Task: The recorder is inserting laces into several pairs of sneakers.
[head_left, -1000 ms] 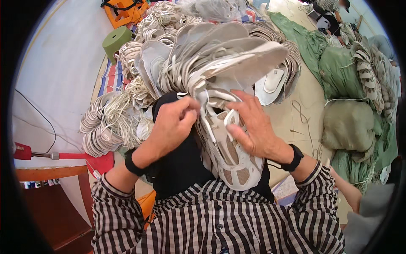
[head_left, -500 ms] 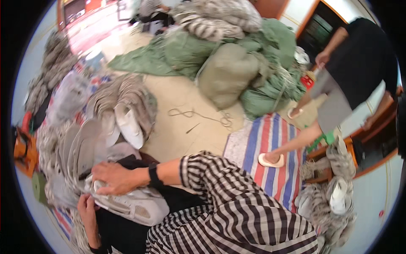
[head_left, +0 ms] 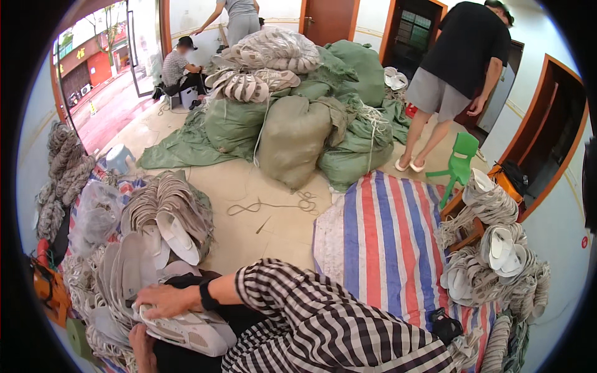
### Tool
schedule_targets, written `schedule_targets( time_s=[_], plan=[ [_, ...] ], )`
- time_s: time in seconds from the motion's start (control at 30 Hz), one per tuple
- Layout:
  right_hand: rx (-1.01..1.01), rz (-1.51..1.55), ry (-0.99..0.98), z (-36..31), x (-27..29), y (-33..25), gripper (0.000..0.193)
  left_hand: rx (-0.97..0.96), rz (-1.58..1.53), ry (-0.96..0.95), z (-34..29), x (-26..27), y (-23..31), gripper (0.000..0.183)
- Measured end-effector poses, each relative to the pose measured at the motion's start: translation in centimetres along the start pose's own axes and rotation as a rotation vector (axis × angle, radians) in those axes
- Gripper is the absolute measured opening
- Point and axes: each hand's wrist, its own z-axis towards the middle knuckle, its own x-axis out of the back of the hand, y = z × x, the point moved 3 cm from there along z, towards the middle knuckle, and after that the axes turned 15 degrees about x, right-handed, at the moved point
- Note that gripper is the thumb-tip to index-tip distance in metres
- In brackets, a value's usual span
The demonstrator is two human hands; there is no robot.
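On my lap lies a white and beige sneaker upper [head_left: 189, 334] with mesh patches, and another pale upper shows behind its far side. My right hand [head_left: 165, 303], a dark band at its wrist, is closed over the collar end of the sneaker upper. Low at the left, my left hand [head_left: 142, 348] has its fingers curled against the near edge at the same end; its palm is partly hidden. Just beyond both hands stand grey uppers [head_left: 127, 267] in a nested row. Farther off, a fanned bundle of beige uppers [head_left: 171, 214] rests on the floor.
Bulging green sacks [head_left: 295, 143] fill the middle of the room, with uppers heaped on top. A striped sheet [head_left: 398, 236] covers floor at the right, beside a green chair [head_left: 461, 161] and shoe bundles [head_left: 497, 255]. Cord [head_left: 267, 205] lies on the floor. Other people are farther back.
My view has tilted up, showing more of the room. The person in black has stepped off the striped sheet toward the far doorways. My hands stay at the sneaker upper.
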Motion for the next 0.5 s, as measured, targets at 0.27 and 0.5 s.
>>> schedule_targets(
  time_s=[0.27, 0.5],
  plan=[
    [-0.121, -0.195, 0.051, -7.6, 6.9, -3.3, 0.030, -0.052, -0.032, -0.128, -1.2, -1.4, 1.2, 0.026],
    [-0.125, -0.309, 0.068, -10.3, 4.5, -3.0, 0.042, -0.069, -0.252, -0.178, -2.0, -0.3, 0.3, 0.021]
  ],
)
